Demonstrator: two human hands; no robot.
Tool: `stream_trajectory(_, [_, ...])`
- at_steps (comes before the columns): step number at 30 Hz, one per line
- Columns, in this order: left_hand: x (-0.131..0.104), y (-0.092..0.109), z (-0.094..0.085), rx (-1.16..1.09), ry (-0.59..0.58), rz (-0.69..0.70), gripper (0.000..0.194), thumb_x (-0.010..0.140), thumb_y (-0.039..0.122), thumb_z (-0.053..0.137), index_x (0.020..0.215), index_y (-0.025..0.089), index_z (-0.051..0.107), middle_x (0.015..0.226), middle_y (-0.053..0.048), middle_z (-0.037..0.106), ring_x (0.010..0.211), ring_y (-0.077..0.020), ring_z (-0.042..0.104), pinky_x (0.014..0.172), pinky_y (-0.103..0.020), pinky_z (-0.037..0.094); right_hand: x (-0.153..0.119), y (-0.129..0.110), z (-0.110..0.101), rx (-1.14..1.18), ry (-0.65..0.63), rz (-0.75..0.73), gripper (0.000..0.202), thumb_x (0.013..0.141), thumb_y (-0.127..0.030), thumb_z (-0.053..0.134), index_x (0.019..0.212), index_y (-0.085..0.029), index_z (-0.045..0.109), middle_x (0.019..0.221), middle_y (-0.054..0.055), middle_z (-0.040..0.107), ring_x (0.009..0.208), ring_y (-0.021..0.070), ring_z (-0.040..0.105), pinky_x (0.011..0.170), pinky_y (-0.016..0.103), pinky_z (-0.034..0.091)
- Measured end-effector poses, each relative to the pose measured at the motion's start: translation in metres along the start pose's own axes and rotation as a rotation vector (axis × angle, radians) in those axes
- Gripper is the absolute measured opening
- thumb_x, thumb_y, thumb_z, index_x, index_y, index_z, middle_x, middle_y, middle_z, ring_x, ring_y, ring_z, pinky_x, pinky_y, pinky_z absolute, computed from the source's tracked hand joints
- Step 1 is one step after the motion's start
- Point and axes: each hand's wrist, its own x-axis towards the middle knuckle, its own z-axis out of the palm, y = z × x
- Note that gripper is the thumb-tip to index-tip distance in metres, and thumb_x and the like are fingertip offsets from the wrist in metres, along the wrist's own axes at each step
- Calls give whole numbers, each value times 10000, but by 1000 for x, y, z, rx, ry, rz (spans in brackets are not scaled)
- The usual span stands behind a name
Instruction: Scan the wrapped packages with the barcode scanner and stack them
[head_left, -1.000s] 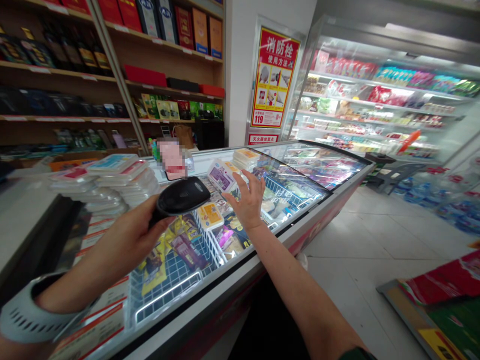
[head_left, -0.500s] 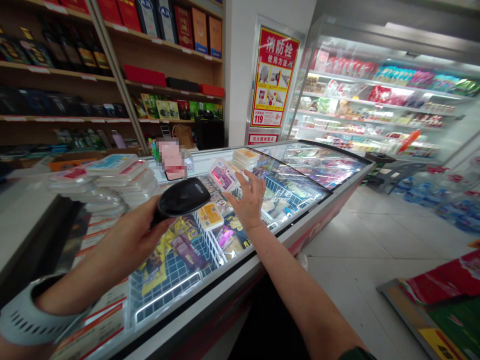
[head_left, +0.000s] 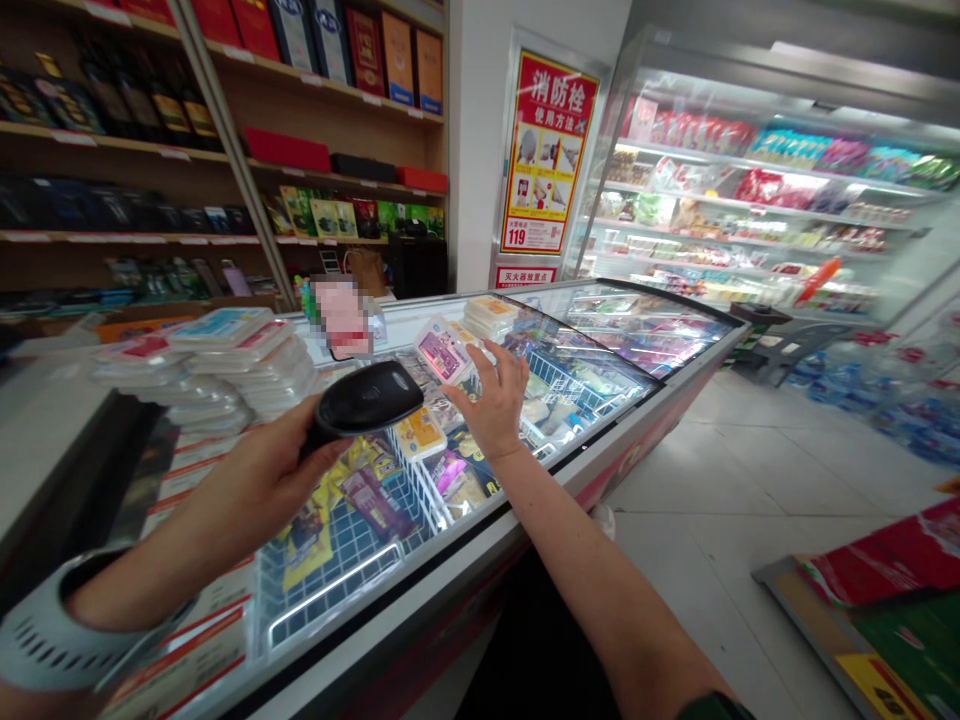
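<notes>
My left hand [head_left: 281, 465] is wrapped round the handle of a black scanner [head_left: 371, 398], whose head points right above the glass-topped freezer [head_left: 420, 592]. Past the scanner, my right hand [head_left: 491, 395] has thumb and fingers curved apart beside a clear pack with a pink-purple label [head_left: 442, 355]. The pack is tilted up, its label towards me; its right edge is partly behind my fingers, and whether they touch it I cannot tell. A yellow-labelled pack [head_left: 420, 433] lies below, near a white wire basket [head_left: 360, 565] with yellow and purple packets.
Stacked clear packs [head_left: 232, 350] stand at the left. A phone [head_left: 349, 345], partly pixelated, is propped on the freezer's far side. Another stack [head_left: 489, 315] lies behind the tilted pack. Shelves, a lit fridge [head_left: 750, 200] and a floor display [head_left: 870, 610] are around.
The tilted pack has shifted slightly left and the pink-red light on its label has gone. The scanner has moved slightly down and right. My right hand has barely moved.
</notes>
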Motion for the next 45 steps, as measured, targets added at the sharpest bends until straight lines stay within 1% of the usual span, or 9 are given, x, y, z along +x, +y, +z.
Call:
stream_trajectory(8, [-1, 4, -1, -6, 35, -1, 452, 824, 506, 455, 1129, 192, 567, 1030, -80, 713, 911, -285, 654, 870, -405, 503, 0, 0, 0, -3, 7, -9, 566, 908, -620, 554, 1293, -207, 595, 1325, 144, 586, 1257, 261, 508, 1163, 507, 267])
stream_trajectory(13, [1, 1, -3, -1, 32, -2, 454, 825, 511, 459, 1134, 197, 568, 999, -64, 712, 882, -270, 649, 826, -373, 506, -1, 5, 2, 40, 14, 58, 546, 886, -562, 628, 1298, -205, 591, 1317, 142, 583, 1258, 264, 516, 1147, 493, 293])
stream_trajectory(19, [5, -3, -8, -7, 66, -43, 502, 820, 515, 446, 1169, 172, 554, 1030, -86, 702, 902, -277, 641, 833, -379, 495, 11, 23, 12, 198, 43, 300, 575, 801, -502, 743, 1236, -145, 628, 1158, 140, 640, 1125, 247, 572, 1002, 390, 456])
stream_trajectory(26, [8, -15, -16, -44, 127, -98, 495, 814, 526, 427, 1143, 179, 555, 1032, -92, 679, 909, -284, 627, 834, -395, 479, 43, 21, 36, 264, -132, 651, 654, 697, -499, 809, 1239, -166, 658, 1090, 106, 634, 936, 212, 602, 900, 338, 479])
stream_trajectory(33, [10, -27, -17, -33, 146, -90, 545, 841, 504, 420, 1256, 166, 526, 1140, -126, 670, 1044, -315, 628, 912, -432, 460, 55, 18, 52, 222, -250, 712, 687, 702, -587, 760, 1240, -170, 662, 1044, 104, 665, 963, 250, 615, 902, 360, 462])
stream_trajectory(35, [10, -30, -17, -31, 155, -90, 562, 846, 499, 416, 1287, 164, 516, 1175, -132, 664, 1083, -317, 620, 946, -443, 454, 55, 17, 47, 213, -273, 722, 763, 712, -613, 741, 1298, -143, 605, 1089, 122, 668, 1000, 263, 622, 901, 363, 465])
stream_trajectory(38, [10, -30, -17, -28, 163, -104, 602, 848, 508, 419, 1336, 163, 493, 1198, -137, 658, 1103, -320, 615, 972, -459, 450, 47, 7, 29, 118, -281, 697, 817, 764, -653, 681, 1348, -104, 525, 1155, 164, 654, 1092, 294, 611, 924, 390, 463])
stream_trajectory(41, [10, -28, -17, -22, 169, -110, 605, 844, 497, 423, 1341, 160, 496, 1198, -141, 660, 1099, -324, 617, 976, -468, 449, 26, -16, 2, -28, -366, 561, 669, 838, -669, 595, 1205, -110, 609, 1148, 191, 644, 1132, 334, 595, 955, 451, 448])
stream_trajectory(45, [9, -26, -16, -22, 180, -98, 576, 840, 489, 431, 1303, 157, 517, 1174, -141, 664, 1072, -325, 624, 950, -458, 455, -9, -57, -25, -150, -539, 343, 716, 822, -745, 547, 1085, -87, 647, 1088, 219, 651, 1082, 384, 596, 993, 569, 400])
